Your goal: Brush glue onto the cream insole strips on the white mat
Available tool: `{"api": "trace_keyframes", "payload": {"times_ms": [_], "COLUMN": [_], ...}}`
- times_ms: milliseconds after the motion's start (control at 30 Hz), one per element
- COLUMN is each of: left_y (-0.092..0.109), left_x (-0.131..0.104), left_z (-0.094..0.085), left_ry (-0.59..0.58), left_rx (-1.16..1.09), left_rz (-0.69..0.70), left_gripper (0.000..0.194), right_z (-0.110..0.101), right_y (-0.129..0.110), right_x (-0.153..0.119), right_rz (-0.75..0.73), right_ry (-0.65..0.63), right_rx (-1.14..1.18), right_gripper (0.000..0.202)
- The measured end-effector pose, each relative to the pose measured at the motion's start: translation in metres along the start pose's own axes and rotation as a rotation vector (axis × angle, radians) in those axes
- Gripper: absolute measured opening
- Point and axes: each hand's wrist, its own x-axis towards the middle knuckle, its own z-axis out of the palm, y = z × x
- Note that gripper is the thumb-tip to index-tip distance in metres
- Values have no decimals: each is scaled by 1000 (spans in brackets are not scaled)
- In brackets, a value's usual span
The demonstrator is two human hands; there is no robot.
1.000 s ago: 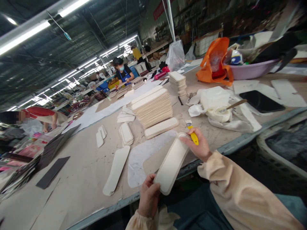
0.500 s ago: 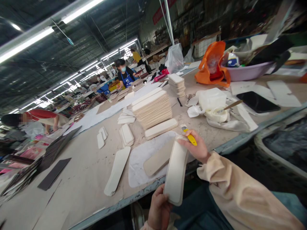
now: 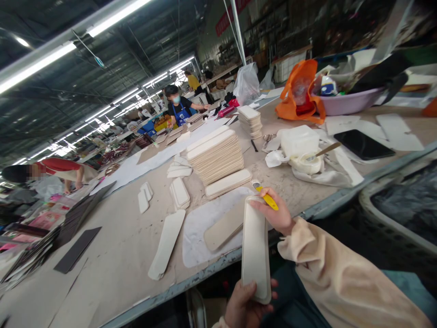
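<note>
My left hand (image 3: 247, 303) is closed around the lower end of a long white panel with rounded corners (image 3: 255, 250), thumb on top and fingers beneath. The panel has a slightly larger backing that shows along its edge. At its upper end, my right hand (image 3: 278, 214) pinches the panel's corner and also holds a yellow-handled tool (image 3: 269, 199), whose pale, metal-looking tip points up and left. Beyond the panel, a beige strip (image 3: 223, 228) lies on a white sheet (image 3: 193, 248) at the table edge. A tall stack of similar panels (image 3: 216, 157) stands behind it.
Smaller white pieces (image 3: 180, 192) and a long white piece (image 3: 167, 243) lie to the left. On the right are a tape roll (image 3: 307, 161), a black tablet (image 3: 363, 145), an orange bag (image 3: 298, 98) and a purple basin (image 3: 351, 102). Co-workers (image 3: 179, 107) stand farther off.
The panel has turned more upright, its lower end swinging right. My left hand has moved right with it, and fingers now show on its far edge. My right hand has shifted slightly.
</note>
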Motion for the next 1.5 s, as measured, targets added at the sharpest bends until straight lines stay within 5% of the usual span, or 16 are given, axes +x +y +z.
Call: {"api": "trace_keyframes", "payload": {"times_ms": [267, 633, 1500], "left_y": [-2, -8, -12], "left_x": [2, 6, 10], "left_z": [2, 11, 7], "left_ry": [103, 294, 382], "left_rx": [55, 124, 142], "left_rz": [-7, 211, 230], "left_gripper": [41, 44, 46], "right_z": [-1, -3, -4], "right_y": [-14, -10, -6], "right_x": [-4, -4, -4], "right_rz": [-88, -108, -103], "right_ry": [-60, -124, -66], "right_rx": [-130, -155, -324], "right_gripper": [29, 30, 23]}}
